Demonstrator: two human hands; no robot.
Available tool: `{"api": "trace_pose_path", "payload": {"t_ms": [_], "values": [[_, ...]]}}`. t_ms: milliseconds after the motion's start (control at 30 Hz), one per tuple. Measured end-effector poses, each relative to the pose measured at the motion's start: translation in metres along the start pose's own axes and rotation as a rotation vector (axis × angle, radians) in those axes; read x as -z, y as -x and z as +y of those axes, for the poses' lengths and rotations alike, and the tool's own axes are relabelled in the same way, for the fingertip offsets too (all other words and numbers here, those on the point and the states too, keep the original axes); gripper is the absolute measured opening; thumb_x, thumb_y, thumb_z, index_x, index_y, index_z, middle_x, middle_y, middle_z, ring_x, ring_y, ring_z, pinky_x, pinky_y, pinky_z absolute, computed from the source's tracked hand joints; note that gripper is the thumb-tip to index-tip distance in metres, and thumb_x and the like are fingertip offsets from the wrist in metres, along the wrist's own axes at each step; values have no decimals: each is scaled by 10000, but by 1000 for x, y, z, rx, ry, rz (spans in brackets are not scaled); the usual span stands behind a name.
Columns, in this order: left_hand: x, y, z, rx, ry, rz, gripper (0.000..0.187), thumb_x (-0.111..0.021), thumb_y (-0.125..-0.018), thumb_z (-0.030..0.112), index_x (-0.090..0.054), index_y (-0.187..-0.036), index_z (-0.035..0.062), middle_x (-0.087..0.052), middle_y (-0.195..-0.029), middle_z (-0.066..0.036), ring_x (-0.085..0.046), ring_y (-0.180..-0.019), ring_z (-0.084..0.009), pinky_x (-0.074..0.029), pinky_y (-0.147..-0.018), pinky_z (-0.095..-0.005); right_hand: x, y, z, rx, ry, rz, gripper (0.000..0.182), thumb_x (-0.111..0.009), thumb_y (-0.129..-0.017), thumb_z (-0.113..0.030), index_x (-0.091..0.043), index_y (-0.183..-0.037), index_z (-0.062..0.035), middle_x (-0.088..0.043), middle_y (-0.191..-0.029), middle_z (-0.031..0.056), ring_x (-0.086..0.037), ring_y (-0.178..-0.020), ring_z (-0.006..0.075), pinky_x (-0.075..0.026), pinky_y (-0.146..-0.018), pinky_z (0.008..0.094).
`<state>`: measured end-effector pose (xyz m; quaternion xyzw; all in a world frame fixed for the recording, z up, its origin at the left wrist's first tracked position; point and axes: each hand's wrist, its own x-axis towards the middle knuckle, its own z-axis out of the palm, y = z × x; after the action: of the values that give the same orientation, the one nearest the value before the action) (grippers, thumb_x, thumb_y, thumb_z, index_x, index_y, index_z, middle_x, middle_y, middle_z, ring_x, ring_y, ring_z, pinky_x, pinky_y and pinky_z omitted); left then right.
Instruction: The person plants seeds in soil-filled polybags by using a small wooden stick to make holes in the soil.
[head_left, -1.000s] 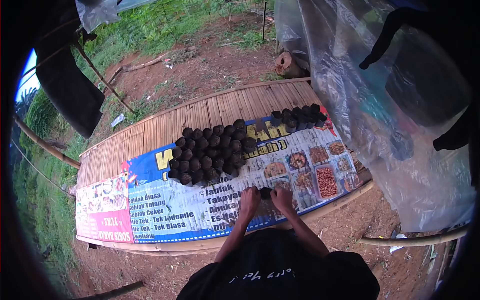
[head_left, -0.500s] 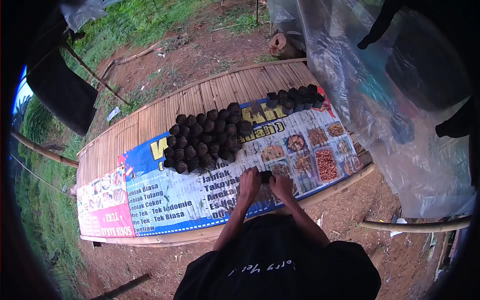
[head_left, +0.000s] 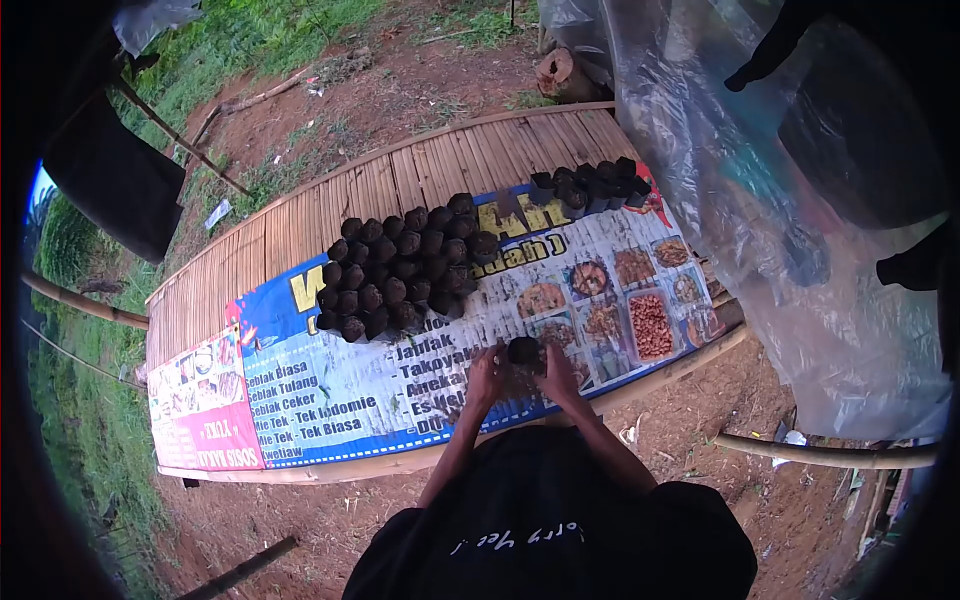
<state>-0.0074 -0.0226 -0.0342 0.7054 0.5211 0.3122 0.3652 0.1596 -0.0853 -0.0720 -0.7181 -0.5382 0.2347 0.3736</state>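
A small black seedling bag (head_left: 524, 351) stands between my hands near the front of the banner, its dark round top facing up. On its left side my left hand (head_left: 487, 373) is closed against it. From the right, my right hand (head_left: 557, 374) grips the same bag, its fingers partly hidden. Beyond my hands, a large cluster of black seedling bags (head_left: 402, 268), their tops dark with soil, is packed close together. A smaller group of similar bags (head_left: 590, 188) sits at the far right of the banner.
A printed food banner (head_left: 320, 400) covers much of the bamboo-slat table (head_left: 290, 240). Clear plastic sheeting (head_left: 690, 200) hangs at the right, beside a bamboo pole (head_left: 830, 455). A log (head_left: 562, 76) lies behind the table, and a dark cloth (head_left: 120, 175) hangs at left.
The bag between my hands now shows its round top, and my hands sit slightly lower and on either side of it. The view has shifted a little. Both clusters look unchanged.
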Motion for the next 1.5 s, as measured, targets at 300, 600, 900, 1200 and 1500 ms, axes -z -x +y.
{"api": "trace_pose_path", "payload": {"t_ms": [300,600,900,1200,1500], "values": [[-23,-31,6,12,1,-45,354,-622,-777,33,-587,-1130,28,-612,-976,-183,-639,-796,-323,-525,-729,-410,13,-46,-16,12,-61,43,544,-759,-684,-60,-536,-1179,-26,-593,-1077,183,-592,-1007,355,-483,-858,407],[-69,-154,25,-50,17,-97,387,-607,-746,0,-588,-1132,16,-588,-989,-213,-607,-854,-386,-502,-755,-455,36,-166,18,-1,51,44,415,-714,-690,-14,-563,-1076,9,-620,-909,181,-635,-845,327,-502,-718,394],[-91,-256,26,-59,130,-149,396,-619,-740,15,-553,-1129,-26,-646,-898,-249,-659,-741,-367,-524,-644,-410,36,-264,21,-172,-26,90,441,-768,-705,-66,-533,-1071,10,-688,-825,161,-690,-779,266,-539,-652,344],[-109,-279,26,-86,153,-71,475,-621,-782,31,-467,-1227,-31,-614,-1054,-237,-656,-863,-321,-550,-700,-360,22,-285,25,-229,-321,271,369,-682,-783,-41,-470,-1085,-25,-698,-894,124,-691,-835,192,-541,-711,297],[-65,-194,29,-2,351,-206,362,-602,-852,82,-535,-1203,23,-661,-1065,-162,-677,-832,-258,-540,-707,-327,15,-214,-4,-160,-228,193,258,-576,-814,8,-494,-1056,-27,-644,-953,116,-650,-817,205,-524,-733,328]]}}
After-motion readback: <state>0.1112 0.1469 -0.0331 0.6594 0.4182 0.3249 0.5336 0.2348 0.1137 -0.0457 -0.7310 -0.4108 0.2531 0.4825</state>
